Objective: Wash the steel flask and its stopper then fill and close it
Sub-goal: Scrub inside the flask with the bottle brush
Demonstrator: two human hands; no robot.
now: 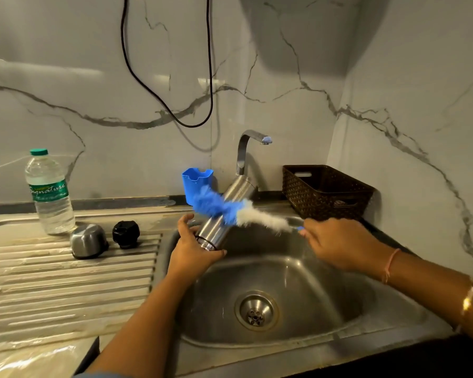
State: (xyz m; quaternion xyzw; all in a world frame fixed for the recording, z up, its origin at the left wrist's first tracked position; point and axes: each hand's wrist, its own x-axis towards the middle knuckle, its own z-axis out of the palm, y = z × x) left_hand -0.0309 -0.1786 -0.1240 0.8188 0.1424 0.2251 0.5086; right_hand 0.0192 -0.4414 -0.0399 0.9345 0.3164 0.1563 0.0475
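Observation:
My left hand (pixel 194 246) grips the steel flask (pixel 227 211) near its open mouth and holds it tilted over the sink (pixel 325 290), base pointing up toward the tap. My right hand (pixel 336 245) holds the handle of a bottle brush (pixel 238 211) whose blue and white bristles lie across the outside of the flask's body. The black stopper (pixel 126 234) and the steel cup lid (pixel 88 240) sit on the ribbed draining board (pixel 66 282) to the left.
A plastic water bottle (pixel 49 192) with a green cap stands at the back left of the board. A blue holder (pixel 197 184) and the tap (pixel 250 148) are behind the sink. A dark woven basket (pixel 325 190) sits at the back right. A black cable (pixel 175 113) hangs on the wall.

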